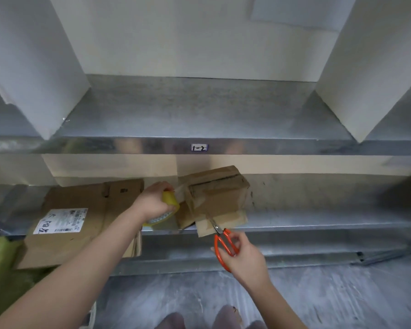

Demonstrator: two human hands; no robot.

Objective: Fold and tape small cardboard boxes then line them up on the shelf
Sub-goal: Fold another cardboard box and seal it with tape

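Head view: flattened cardboard (81,222) lies on the lower shelf (318,219) at the left. Beside it, the left hand (152,205) curls its fingers around a yellow tape roll (170,205). A clear strip seems to run from the roll to the small box (218,198), though blur obscures it. The box sits at the shelf's front edge, long axis left to right. The right hand (244,255) grips orange scissors (223,243), blades pointing away toward the box's front flap.

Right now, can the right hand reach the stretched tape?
Probably yes: the right hand holds the scissors, blades at the box, and nothing blocks the tape beside the roll in the left hand.
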